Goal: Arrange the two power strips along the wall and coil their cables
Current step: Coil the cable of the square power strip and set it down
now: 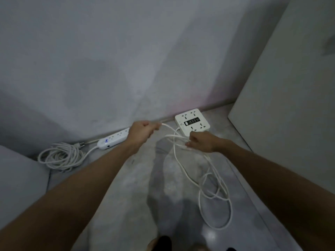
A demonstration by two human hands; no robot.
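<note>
Long power strip's (114,138) far end behind left hand (141,132)

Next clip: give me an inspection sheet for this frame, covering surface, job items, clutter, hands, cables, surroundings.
Surface: grey floor, dimly lit.
Job items: long power strip and square power strip, both lying against the wall.
Clutter: nothing seen.
Hands: left hand grips the square strip's cable; right hand holds loops of it.
Cables: long strip's cable coiled at left; square strip's cable trails loose across the floor.
Surroundings: pale panel at right; grey cushion-like edge at left.
</note>
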